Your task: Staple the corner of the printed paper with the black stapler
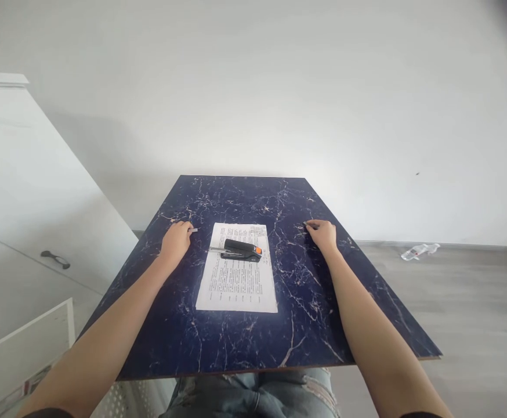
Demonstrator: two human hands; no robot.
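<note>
A printed sheet of paper (235,290) lies near the middle of the dark blue marble-patterned table (245,342). On top of it rests a black stapler (242,247) with an orange part, its upper arm raised and a metal strip showing. To the left of the paper, my left hand (177,240) is closed, with a small pale strip (193,230) sticking out from its fingers. Over on the right side, my right hand (323,234) pinches a small dark piece (311,224), too small to name. Both hands are apart from the stapler and the paper.
A white cabinet (27,174) with a dark handle (55,259) stands at the left. A pale wall (253,87) rises behind the table. On the grey floor (475,302) to the right lies a clear crumpled plastic item (419,251).
</note>
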